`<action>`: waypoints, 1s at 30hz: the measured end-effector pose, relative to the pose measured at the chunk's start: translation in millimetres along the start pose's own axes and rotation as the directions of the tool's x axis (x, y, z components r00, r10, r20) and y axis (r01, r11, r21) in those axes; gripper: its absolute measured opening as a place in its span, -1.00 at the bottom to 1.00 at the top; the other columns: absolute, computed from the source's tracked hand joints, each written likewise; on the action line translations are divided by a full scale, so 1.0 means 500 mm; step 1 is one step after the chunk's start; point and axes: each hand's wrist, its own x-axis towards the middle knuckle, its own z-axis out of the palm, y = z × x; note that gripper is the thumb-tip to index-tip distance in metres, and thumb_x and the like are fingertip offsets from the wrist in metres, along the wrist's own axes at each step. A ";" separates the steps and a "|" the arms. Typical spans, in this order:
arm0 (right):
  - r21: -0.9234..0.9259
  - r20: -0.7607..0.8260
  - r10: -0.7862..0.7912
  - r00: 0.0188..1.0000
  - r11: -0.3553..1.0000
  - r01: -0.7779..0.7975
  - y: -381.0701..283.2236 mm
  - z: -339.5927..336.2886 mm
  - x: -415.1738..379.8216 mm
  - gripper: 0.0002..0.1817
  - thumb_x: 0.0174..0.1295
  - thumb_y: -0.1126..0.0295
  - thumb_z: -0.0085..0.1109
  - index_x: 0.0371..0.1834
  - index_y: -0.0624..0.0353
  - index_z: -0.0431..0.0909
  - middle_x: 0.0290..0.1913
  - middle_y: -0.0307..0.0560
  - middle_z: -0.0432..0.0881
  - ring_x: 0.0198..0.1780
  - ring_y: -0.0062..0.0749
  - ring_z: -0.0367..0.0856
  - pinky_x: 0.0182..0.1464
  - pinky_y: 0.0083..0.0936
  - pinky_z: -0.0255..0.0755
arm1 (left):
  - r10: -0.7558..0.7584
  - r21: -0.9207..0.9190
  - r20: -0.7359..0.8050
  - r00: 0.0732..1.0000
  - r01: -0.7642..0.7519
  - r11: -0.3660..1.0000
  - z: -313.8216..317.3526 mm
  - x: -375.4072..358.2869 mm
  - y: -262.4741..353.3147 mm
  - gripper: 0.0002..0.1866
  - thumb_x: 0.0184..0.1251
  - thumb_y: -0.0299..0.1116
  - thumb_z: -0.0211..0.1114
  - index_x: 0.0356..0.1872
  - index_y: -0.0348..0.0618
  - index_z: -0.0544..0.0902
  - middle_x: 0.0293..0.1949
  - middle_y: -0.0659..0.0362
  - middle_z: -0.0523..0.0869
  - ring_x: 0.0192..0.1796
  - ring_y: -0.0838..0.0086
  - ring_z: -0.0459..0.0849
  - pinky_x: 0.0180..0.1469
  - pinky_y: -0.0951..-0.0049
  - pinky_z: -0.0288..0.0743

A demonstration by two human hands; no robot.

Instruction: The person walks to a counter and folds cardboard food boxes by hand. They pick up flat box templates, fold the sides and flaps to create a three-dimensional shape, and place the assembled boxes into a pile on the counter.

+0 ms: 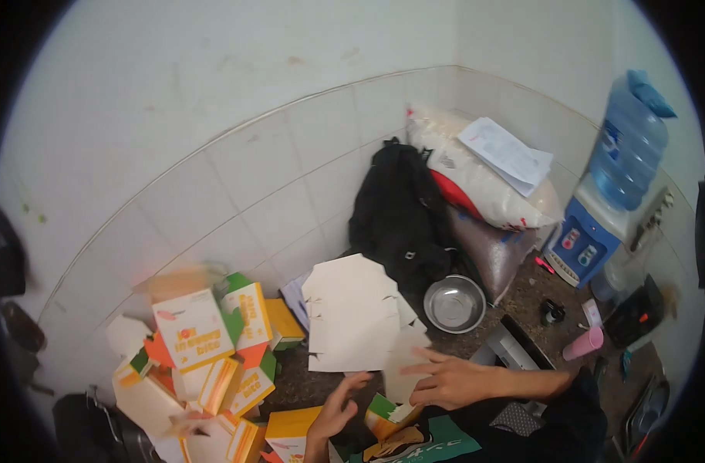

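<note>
My left hand [337, 409] is raised at the bottom centre, its fingers loosely bent and apart, with nothing between them. Just beyond its fingertips lies a flat white cardboard sheet [349, 320] with small slits along its edges. My right hand [449, 382] stretches leftward with fingers spread, overlapping a second pale cardboard piece [405, 355]. Below that hand, close against my body, sits a small yellow, green and white carton [387, 417]. Another yellow-topped carton [291, 424] lies left of my left wrist.
Printed cartons [190, 328] are heaped on the left, the top one's upper flap blurred. Beyond the sheet are a black bag [399, 208], a metal bowl [454, 304] and stacked sacks [484, 174]. A water dispenser [584, 239] and pink cup [582, 344] stand at right.
</note>
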 end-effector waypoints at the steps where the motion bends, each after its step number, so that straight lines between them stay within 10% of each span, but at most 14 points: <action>1: 0.131 0.102 0.100 0.990 0.985 -0.113 -0.003 0.016 0.002 -0.83 0.26 0.37 0.27 -0.09 -0.06 0.66 -0.25 -0.22 0.73 0.32 -0.15 0.59 0.38 0.06 0.36 | 0.114 -0.252 0.172 0.978 -0.068 0.965 0.003 -0.003 0.067 -0.44 0.58 -0.26 0.24 0.49 -0.21 0.35 0.10 0.04 0.73 0.09 0.41 0.68 0.15 0.38 0.50; 2: 0.247 0.229 0.167 0.959 0.943 -0.223 -0.004 0.029 0.005 -0.80 0.28 0.37 0.25 -0.04 -0.03 0.64 -0.24 -0.14 0.74 0.19 -0.08 0.69 0.20 -0.07 0.57 | 0.265 -0.496 0.283 0.922 -0.096 0.863 0.008 -0.010 0.120 -0.44 0.52 -0.34 0.32 0.45 -0.25 0.39 0.12 0.02 0.71 0.12 0.40 0.67 0.24 0.35 0.48; 5: 0.262 0.371 0.169 0.913 0.924 -0.277 0.005 0.008 0.011 -0.75 0.33 0.37 0.22 0.06 0.02 0.59 -0.32 0.03 0.71 -0.20 -0.01 0.76 -0.25 -0.17 0.60 | 0.126 -0.480 0.270 0.955 0.020 0.877 0.026 -0.037 0.079 -0.43 0.34 -0.45 0.45 0.34 -0.26 0.47 -0.03 0.09 0.72 0.01 0.48 0.68 0.10 0.39 0.51; 7: 0.260 0.499 0.078 0.863 0.937 -0.235 0.029 0.021 -0.001 -0.68 0.31 0.38 0.19 0.13 0.04 0.53 -0.34 0.09 0.72 -0.27 0.05 0.76 -0.22 -0.12 0.61 | 0.180 -0.454 0.219 0.959 -0.063 0.889 0.034 -0.031 0.054 -0.47 0.37 -0.39 0.44 0.30 -0.27 0.49 -0.10 0.12 0.72 -0.02 0.51 0.67 0.02 0.41 0.52; 9: 0.259 0.622 -0.011 0.783 0.946 -0.193 0.030 0.033 0.024 -0.72 0.32 0.41 0.17 0.09 0.07 0.49 -0.34 0.08 0.71 -0.25 0.00 0.77 -0.21 -0.19 0.62 | 0.201 -0.604 0.657 0.727 0.348 0.717 0.037 -0.005 0.068 -0.61 0.44 -0.30 0.37 0.14 -0.34 0.57 -0.22 0.19 0.70 -0.11 0.55 0.65 -0.12 0.47 0.50; 12: 0.166 0.706 0.040 0.707 0.961 -0.220 -0.031 0.023 0.102 -0.77 0.37 0.35 0.24 0.03 0.14 0.56 -0.13 0.09 0.70 -0.04 -0.01 0.70 -0.03 -0.16 0.57 | 0.062 -0.220 0.635 0.770 0.103 0.970 0.066 0.001 0.152 -0.68 0.51 -0.26 0.28 0.02 -0.36 0.65 -0.29 0.26 0.70 -0.24 0.62 0.62 -0.26 0.49 0.48; 14: 0.116 0.707 0.148 0.692 0.941 -0.319 -0.028 0.009 0.117 -0.73 0.35 0.27 0.34 0.01 0.16 0.68 0.07 0.13 0.69 0.20 0.07 0.63 0.17 -0.06 0.52 | 0.072 -0.289 0.639 0.765 0.153 0.945 0.089 0.012 0.085 -0.72 0.49 -0.28 0.32 -0.01 -0.32 0.68 -0.33 0.30 0.71 -0.31 0.66 0.62 -0.29 0.57 0.49; 15: 0.166 0.295 0.106 0.950 0.973 -0.160 -0.015 0.005 0.107 -0.81 0.34 0.34 0.33 -0.10 0.20 0.66 0.01 0.14 0.69 0.14 0.06 0.64 0.13 -0.07 0.51 | 0.089 -0.333 0.684 0.724 0.201 0.921 0.099 0.018 0.058 -0.76 0.48 -0.30 0.35 -0.05 -0.28 0.70 -0.36 0.34 0.72 -0.39 0.71 0.61 -0.33 0.65 0.50; 16: 0.148 -0.190 0.017 0.982 0.989 0.012 0.003 0.006 0.093 -0.88 0.34 0.42 0.33 -0.20 0.24 0.64 -0.04 0.15 0.69 0.08 0.06 0.64 0.09 -0.08 0.51 | 0.097 -0.345 0.660 0.745 0.186 0.920 0.096 0.010 0.049 -0.76 0.48 -0.30 0.35 -0.05 -0.28 0.70 -0.36 0.34 0.72 -0.39 0.71 0.61 -0.33 0.65 0.50; 18: 0.160 -0.302 0.150 0.941 0.981 -0.105 0.061 0.049 -0.001 -0.91 0.35 0.48 0.30 -0.17 0.25 0.63 0.02 0.15 0.67 0.07 0.05 0.65 0.14 -0.13 0.47 | 0.022 -0.544 0.638 0.770 0.431 0.720 0.086 -0.019 0.034 -0.79 0.48 -0.34 0.34 -0.06 -0.29 0.73 -0.35 0.32 0.75 -0.43 0.72 0.65 -0.42 0.64 0.49; 20: 0.445 0.019 0.570 0.821 0.731 -0.517 0.110 0.115 -0.079 -0.89 0.42 0.42 0.27 -0.13 0.24 0.63 0.23 0.18 0.60 0.27 0.05 0.57 0.27 -0.14 0.43 | 0.019 -0.573 0.606 0.795 0.420 0.703 0.092 -0.025 0.027 -0.79 0.48 -0.35 0.33 -0.06 -0.28 0.73 -0.35 0.31 0.77 -0.41 0.71 0.68 -0.42 0.64 0.50; 21: 0.506 -0.140 0.474 0.870 0.789 -0.348 0.050 0.126 -0.043 -0.83 0.47 0.35 0.24 -0.05 0.23 0.64 0.48 0.21 0.38 0.50 0.02 0.36 0.40 -0.12 0.35 | 0.016 -0.593 0.591 0.806 0.421 0.686 0.101 -0.025 0.026 -0.80 0.49 -0.36 0.33 -0.06 -0.28 0.74 -0.34 0.30 0.78 -0.39 0.70 0.70 -0.43 0.64 0.50; 26: 0.752 0.387 0.492 0.780 0.321 -0.576 -0.012 0.151 0.001 -0.63 0.58 0.17 0.03 0.16 0.26 0.58 0.66 0.15 0.07 0.63 0.10 0.12 0.49 -0.07 0.27 | 0.084 -0.627 0.573 0.815 0.370 0.686 0.110 -0.008 0.034 -0.84 0.48 -0.36 0.33 -0.15 -0.27 0.73 -0.39 0.33 0.75 -0.42 0.71 0.67 -0.44 0.64 0.47; 30: 0.239 0.574 0.624 0.530 0.492 -0.837 0.006 0.130 0.032 -0.48 0.62 0.08 -0.11 0.38 0.27 0.46 0.60 0.17 0.15 0.50 0.06 0.30 0.38 -0.10 0.35 | 0.044 -0.640 0.520 0.853 0.356 0.681 0.115 -0.018 0.021 -0.83 0.45 -0.37 0.34 -0.32 -0.26 0.70 -0.47 0.35 0.69 -0.50 0.73 0.60 -0.48 0.60 0.41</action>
